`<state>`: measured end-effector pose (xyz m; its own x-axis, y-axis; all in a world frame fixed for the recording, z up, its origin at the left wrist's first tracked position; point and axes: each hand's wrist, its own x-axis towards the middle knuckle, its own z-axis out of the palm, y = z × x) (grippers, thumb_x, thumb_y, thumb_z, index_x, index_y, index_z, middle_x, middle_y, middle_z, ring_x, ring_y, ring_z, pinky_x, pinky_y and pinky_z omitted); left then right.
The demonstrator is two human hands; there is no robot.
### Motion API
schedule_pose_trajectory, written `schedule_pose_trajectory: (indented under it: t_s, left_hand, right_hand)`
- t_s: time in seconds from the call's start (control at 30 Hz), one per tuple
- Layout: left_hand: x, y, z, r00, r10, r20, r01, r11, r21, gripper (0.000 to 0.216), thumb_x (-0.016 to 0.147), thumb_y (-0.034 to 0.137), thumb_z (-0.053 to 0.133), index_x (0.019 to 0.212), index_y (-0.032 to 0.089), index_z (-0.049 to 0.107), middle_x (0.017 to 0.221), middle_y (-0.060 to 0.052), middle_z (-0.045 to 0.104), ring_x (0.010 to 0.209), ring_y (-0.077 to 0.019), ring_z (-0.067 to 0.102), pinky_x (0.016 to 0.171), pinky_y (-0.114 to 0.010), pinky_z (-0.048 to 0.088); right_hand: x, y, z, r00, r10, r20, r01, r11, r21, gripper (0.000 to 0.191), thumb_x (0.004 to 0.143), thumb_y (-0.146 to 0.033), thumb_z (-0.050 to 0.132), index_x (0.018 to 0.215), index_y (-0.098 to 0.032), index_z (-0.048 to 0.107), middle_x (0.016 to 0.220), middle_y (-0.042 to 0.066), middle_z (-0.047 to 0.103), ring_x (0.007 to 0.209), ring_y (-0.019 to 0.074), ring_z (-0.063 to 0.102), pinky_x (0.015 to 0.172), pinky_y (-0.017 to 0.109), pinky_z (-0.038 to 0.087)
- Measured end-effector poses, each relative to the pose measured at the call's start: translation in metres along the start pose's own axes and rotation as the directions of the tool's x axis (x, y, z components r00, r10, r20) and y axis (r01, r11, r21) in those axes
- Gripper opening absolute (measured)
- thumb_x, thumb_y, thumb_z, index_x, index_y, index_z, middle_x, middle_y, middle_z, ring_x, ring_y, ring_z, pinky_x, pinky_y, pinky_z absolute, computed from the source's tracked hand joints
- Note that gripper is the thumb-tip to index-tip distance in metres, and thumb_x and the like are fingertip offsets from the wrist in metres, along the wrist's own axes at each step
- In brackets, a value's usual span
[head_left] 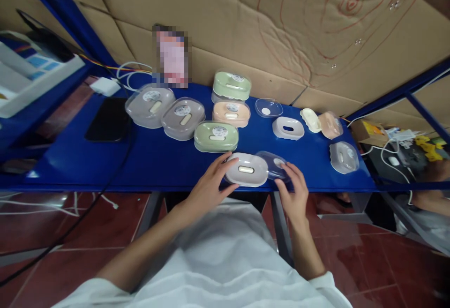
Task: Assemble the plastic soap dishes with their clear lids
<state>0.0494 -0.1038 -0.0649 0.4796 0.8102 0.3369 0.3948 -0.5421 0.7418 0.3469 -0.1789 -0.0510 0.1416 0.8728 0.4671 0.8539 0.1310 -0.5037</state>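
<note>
Head view, blue shelf [158, 162] at bench height. Left hand [211, 181] rests at the near edge of the shelf, fingers loosely spread and curled around the left end of a white soap dish base [246, 169] — touching it, not lifting. The base lies flat, slot facing up, right at the front edge of the shelf. Right hand [295, 193] sits just right of it, fingers slightly spread, fingertips laid on a clear lid [274, 163] that overlaps the right end of the base; whether it is pinched or only pressed, cannot tell.

Behind these, in a loose row: two grey lidded boxes [165, 111], a green box [216, 137], a peach box [231, 113] with a second green box [232, 84] stacked behind it. Further right — a loose clear lid [269, 108], another white base [288, 128], a cream insert [311, 119], a peach piece [330, 125], a grey box [344, 157]. A black phone [107, 119] lies flat at the left.
</note>
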Motion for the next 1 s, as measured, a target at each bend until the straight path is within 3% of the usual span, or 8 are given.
schedule_pose_trajectory:
  t_s: [0.13, 0.27, 0.4, 0.57, 0.73, 0.87, 1.0]
  left_hand:
    - [0.0, -0.003, 0.003, 1.0, 0.007, -0.007, -0.007, 1.0, -0.017, 0.08, 0.1, 0.028, 0.075, 0.168, 0.033, 0.031, 0.169, -0.013, 0.045, 0.158, -0.0284, 0.046, 0.129, -0.048, 0.044]
    - [0.001, -0.006, 0.003, 1.0, 0.003, -0.004, -0.003, 1.0, -0.026, 0.08, 0.101, 0.03, 0.075, 0.168, 0.034, 0.032, 0.168, -0.013, 0.046, 0.157, -0.0291, 0.046, 0.13, -0.05, 0.043]
    - [0.0, -0.008, 0.004, 1.0, -0.007, 0.001, 0.007, 1.0, -0.023, 0.079, 0.101, 0.032, 0.074, 0.168, 0.035, 0.034, 0.168, -0.012, 0.045, 0.157, -0.0301, 0.045, 0.13, -0.05, 0.042]
    - [-0.002, -0.01, 0.006, 0.999, -0.013, 0.031, 0.014, 1.0, -0.025, 0.078, 0.102, 0.032, 0.073, 0.169, 0.038, 0.033, 0.169, -0.011, 0.044, 0.157, -0.0299, 0.046, 0.13, -0.049, 0.043]
    - [-0.001, -0.006, 0.003, 1.0, -0.004, 0.022, 0.005, 0.999, -0.049, 0.076, 0.103, 0.03, 0.071, 0.168, 0.039, 0.034, 0.169, -0.011, 0.044, 0.158, -0.0307, 0.046, 0.13, -0.051, 0.043]
    - [-0.002, -0.001, 0.002, 0.997, -0.002, -0.071, -0.008, 0.989, -0.149, 0.075, 0.104, 0.03, 0.069, 0.168, 0.038, 0.031, 0.174, -0.013, 0.035, 0.158, -0.0318, 0.045, 0.124, -0.052, 0.051]
    - [-0.002, 0.0, 0.002, 0.985, -0.002, -0.173, -0.039, 0.972, -0.233, 0.063, 0.106, 0.027, 0.063, 0.164, 0.035, 0.038, 0.163, -0.013, 0.046, 0.145, -0.0272, 0.057, 0.11, -0.044, 0.063]
  right_hand:
    - [0.001, -0.033, 0.028, 0.976, -0.188, 0.111, 0.186, 0.982, 0.024, 0.065, 0.105, -0.04, 0.066, 0.165, -0.048, 0.044, 0.158, 0.009, 0.052, 0.148, 0.0385, 0.052, 0.122, 0.064, 0.048]
    - [0.002, -0.036, 0.037, 0.931, -0.311, 0.188, 0.321, 0.947, -0.022, 0.078, 0.101, -0.039, 0.072, 0.169, -0.051, 0.035, 0.163, 0.009, 0.043, 0.153, 0.0404, 0.042, 0.125, 0.066, 0.044]
    - [0.0, -0.03, 0.038, 0.926, -0.33, 0.184, 0.352, 0.931, -0.1, 0.079, 0.101, -0.039, 0.073, 0.169, -0.05, 0.034, 0.17, 0.009, 0.039, 0.15, 0.0402, 0.045, 0.121, 0.065, 0.048]
    - [-0.002, -0.026, 0.04, 0.927, -0.354, 0.125, 0.369, 0.92, -0.134, 0.072, 0.102, -0.038, 0.074, 0.167, -0.042, 0.043, 0.173, 0.011, 0.038, 0.151, 0.0383, 0.046, 0.119, 0.062, 0.049]
    - [0.002, -0.018, 0.034, 0.91, -0.366, 0.194, 0.374, 0.928, -0.005, 0.07, 0.103, -0.037, 0.073, 0.166, -0.041, 0.045, 0.175, 0.01, 0.036, 0.158, 0.0367, 0.045, 0.123, 0.059, 0.05]
    - [0.023, -0.005, 0.022, 0.934, -0.35, 0.073, 0.345, 0.936, 0.066, 0.067, 0.101, -0.036, 0.074, 0.164, -0.042, 0.049, 0.17, 0.008, 0.045, 0.152, 0.0337, 0.054, 0.123, 0.053, 0.053]
    - [0.079, -0.009, 0.031, 0.945, -0.323, -0.06, 0.325, 0.946, 0.025, 0.062, 0.101, -0.045, 0.074, 0.16, -0.037, 0.056, 0.167, 0.01, 0.05, 0.152, 0.0337, 0.054, 0.127, 0.053, 0.048]
